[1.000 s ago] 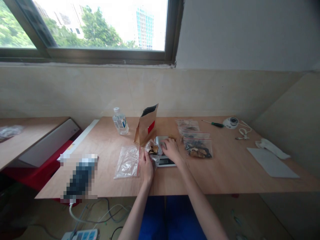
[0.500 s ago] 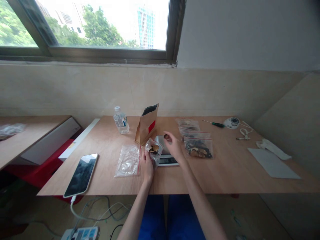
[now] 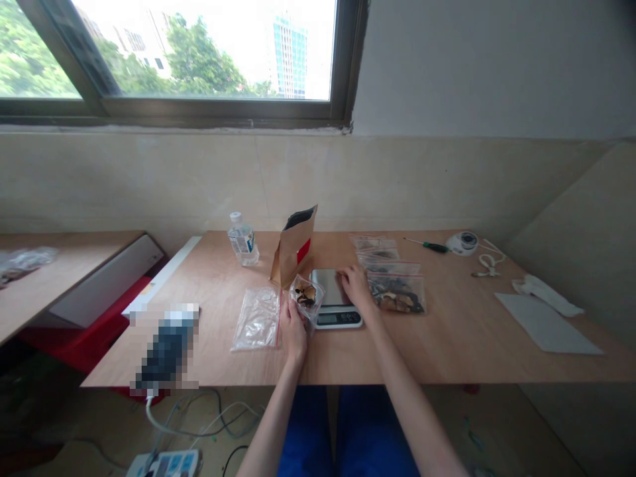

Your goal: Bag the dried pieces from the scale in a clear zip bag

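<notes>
Right hand (image 3: pixel 356 286) shifted right over 1 scale (image 3: pixel 328 285), perhaps 4 filled bags (image 3: pixel 396 297)

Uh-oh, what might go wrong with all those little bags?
The clear plastic bag in the left hand seems open, so its dried brown pieces might spill if tipped.

The kraft paper pouch stands close behind; a bump might topple it.

The right hand is at the digital scale; pressing there might upset its reading.

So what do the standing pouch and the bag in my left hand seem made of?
Standing pouch: probably matt kraft paper, judging by its dull brown, stiff-looking sides.
Bag in your left hand: likely thin, glossy plastic, given its see-through film and highlights.
</notes>
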{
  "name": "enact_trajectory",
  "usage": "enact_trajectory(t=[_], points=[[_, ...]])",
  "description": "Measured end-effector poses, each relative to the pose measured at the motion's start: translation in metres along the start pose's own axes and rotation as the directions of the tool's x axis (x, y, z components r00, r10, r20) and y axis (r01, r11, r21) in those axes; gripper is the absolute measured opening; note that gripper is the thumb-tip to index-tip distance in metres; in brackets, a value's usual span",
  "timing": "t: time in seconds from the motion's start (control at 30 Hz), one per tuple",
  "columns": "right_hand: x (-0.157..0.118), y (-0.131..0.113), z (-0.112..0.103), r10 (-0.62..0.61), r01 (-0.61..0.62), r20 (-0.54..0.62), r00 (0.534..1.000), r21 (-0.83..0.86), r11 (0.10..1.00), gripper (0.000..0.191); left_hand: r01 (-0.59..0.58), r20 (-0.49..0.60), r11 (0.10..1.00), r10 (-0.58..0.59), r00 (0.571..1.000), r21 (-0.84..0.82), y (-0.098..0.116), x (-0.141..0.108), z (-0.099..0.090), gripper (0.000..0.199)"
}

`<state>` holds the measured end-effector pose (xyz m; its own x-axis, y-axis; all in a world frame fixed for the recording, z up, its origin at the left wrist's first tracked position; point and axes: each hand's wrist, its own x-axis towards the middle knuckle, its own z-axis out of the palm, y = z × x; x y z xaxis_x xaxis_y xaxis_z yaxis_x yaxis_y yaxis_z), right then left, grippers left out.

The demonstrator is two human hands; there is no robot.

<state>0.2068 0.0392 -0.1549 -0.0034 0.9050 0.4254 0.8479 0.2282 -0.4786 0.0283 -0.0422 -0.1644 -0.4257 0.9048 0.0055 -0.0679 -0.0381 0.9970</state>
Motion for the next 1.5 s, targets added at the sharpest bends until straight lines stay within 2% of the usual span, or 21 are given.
enact_trajectory(t=[0.13,0.23,0.33,0.43,0.5,0.6,0.7,0.77,0.8,0.93,1.07,1.1,1.17,1.23,1.27,1.33,1.37,1.43,1.5], points=[[0.004,-0.011,-0.006,0.044,-0.043,-0.007,0.999,0.11,0.993,0.024,0.033,0.03,0.999,-0.032,0.999,-0.03,0.002,-0.001,0.0,0.037],[0.003,-0.035,-0.018,0.065,-0.055,-0.021,0.998,0.32,0.946,0.021,0.022,0.026,0.999,-0.021,0.999,-0.039,0.002,-0.001,0.0,0.037],[-0.001,-0.066,-0.032,-0.031,0.028,-0.003,1.0,0.511,0.859,0.023,0.023,0.022,0.999,-0.022,1.0,-0.027,0.004,-0.001,0.0,0.037],[-0.009,-0.086,-0.043,-0.121,0.077,0.048,0.991,0.54,0.838,0.022,0.036,0.022,0.998,-0.035,0.999,-0.043,0.004,-0.002,0.001,0.036],[-0.02,-0.088,-0.045,-0.104,0.049,0.074,0.992,0.537,0.842,0.025,0.028,0.021,0.998,-0.026,0.999,-0.06,0.004,-0.002,0.0,0.036],[-0.047,-0.08,-0.039,-0.028,-0.062,0.146,0.989,0.578,0.814,0.034,0.004,0.025,0.998,-0.003,1.0,-0.068,0.001,-0.002,-0.001,0.036],[-0.076,-0.074,-0.027,0.037,-0.196,0.253,0.967,0.639,0.744,0.063,-0.017,0.001,0.996,0.017,1.0,-0.085,-0.002,-0.003,-0.003,0.036],[-0.088,-0.077,-0.021,0.055,-0.237,0.28,0.958,0.673,0.7,0.079,-0.07,-0.019,0.995,0.069,0.997,-0.074,-0.003,-0.006,-0.004,0.035],[-0.092,-0.08,-0.019,0.054,-0.238,0.277,0.959,0.694,0.68,0.08,-0.11,-0.019,0.992,0.109,0.994,-0.056,-0.002,-0.009,-0.005,0.035],[-0.092,-0.097,-0.023,0.042,-0.196,0.211,0.977,0.792,0.578,0.056,-0.267,0.09,0.963,0.264,0.96,0.03,0.009,-0.027,-0.01,0.03],[-0.088,-0.103,-0.036,0.089,-0.169,0.144,0.986,0.84,0.515,0.042,-0.437,0.279,0.898,0.406,0.87,0.058,0.025,-0.041,-0.02,0.026],[-0.089,-0.102,-0.04,0.103,-0.165,0.13,0.986,0.842,0.514,0.04,-0.479,0.278,0.875,0.444,0.852,0.072,0.028,-0.041,-0.023,0.024],[-0.09,-0.098,-0.046,0.142,-0.166,0.107,0.984,0.838,0.52,0.037,-0.53,0.165,0.838,0.509,0.845,0.129,0.032,-0.039,-0.028,0.019],[-0.093,-0.092,-0.051,0.182,-0.181,0.099,0.978,0.833,0.523,0.036,-0.49,0.015,0.856,0.494,0.869,0.163,0.034,-0.033,-0.031,0.021],[-0.094,-0.089,-0.053,0.197,-0.189,0.098,0.975,0.831,0.523,0.036,-0.44,-0.011,0.886,0.446,0.895,0.147,0.034,-0.03,-0.031,0.024],[-0.096,-0.082,-0.054,0.214,-0.197,0.094,0.972,0.825,0.53,0.037,-0.32,0.072,0.945,0.315,0.946,0.063,0.034,-0.024,-0.03,0.028],[-0.097,-0.078,-0.053,0.218,-0.197,0.09,0.972,0.818,0.541,0.037,-0.271,0.142,0.963,0.266,0.953,0.013,0.033,-0.021,-0.029,0.027],[-0.098,-0.07,-0.05,0.22,-0.193,0.075,0.973,0.788,0.585,0.038,-0.227,0.255,0.972,0.236,0.938,-0.066,0.032,-0.018,-0.025,0.024],[-0.097,-0.061,-0.046,0.223,-0.182,0.044,0.974,0.738,0.649,0.038,-0.235,0.296,0.967,0.252,0.921,-0.093,0.028,-0.015,-0.02,0.023]])
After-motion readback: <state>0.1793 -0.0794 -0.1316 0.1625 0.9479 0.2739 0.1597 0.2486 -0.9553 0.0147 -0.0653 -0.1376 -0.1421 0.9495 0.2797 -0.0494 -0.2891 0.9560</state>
